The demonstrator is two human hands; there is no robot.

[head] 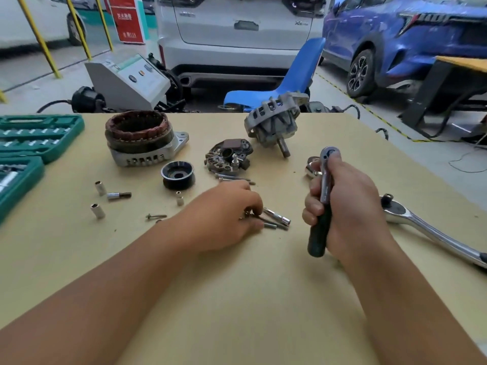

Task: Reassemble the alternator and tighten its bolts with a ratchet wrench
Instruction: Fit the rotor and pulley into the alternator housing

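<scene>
Ratchet (324, 191) is standing upright right of frame centre, right hand (350, 206) gripping its dark handle, head up. Left hand (226, 212) is resting at centre, fingers curling onto long bolts (271, 224) on the table (237, 285). Stator housing (142, 138) is sitting upper left; rotor (274, 122) is lying tilted at upper centre, rectifier (228, 155) and pulley (178, 175) between them. Larger ratchet (432, 230) is lying at right edge; socket case (31, 138) at left edge.
</scene>
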